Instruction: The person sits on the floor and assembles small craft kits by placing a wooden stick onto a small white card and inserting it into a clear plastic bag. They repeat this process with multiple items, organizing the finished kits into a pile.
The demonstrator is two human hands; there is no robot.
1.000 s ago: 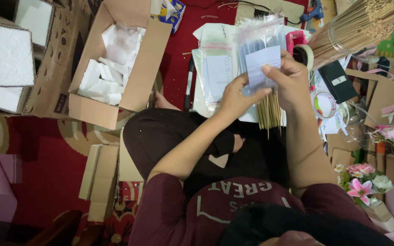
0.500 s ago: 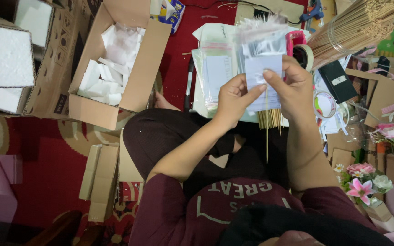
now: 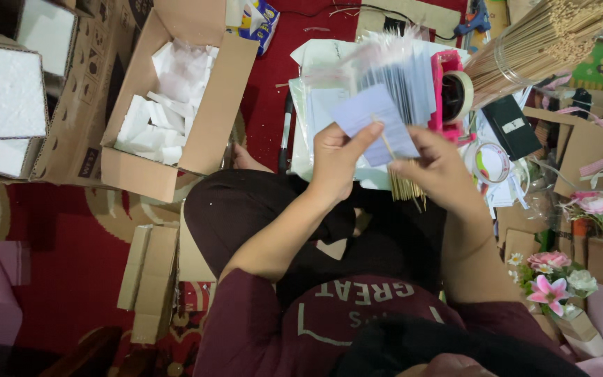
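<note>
From the head camera we look down at our lap, where we sit on a red carpet (image 3: 71, 230). Our left hand (image 3: 335, 155) is closed around the lower edge of a small pale paper slip (image 3: 375, 120), thumb pressed on its face. Our right hand (image 3: 435, 164) pinches a thin wooden stick (image 3: 387, 145) against that slip, with more sticks bunched under its palm. The stick's long axis runs up and to the left, from the right hand toward the left thumb, so both hands meet at the slip. A pink tape dispenser (image 3: 451, 94) stands just beyond, and an open cardboard box (image 3: 204, 132) sits well to the left.
</note>
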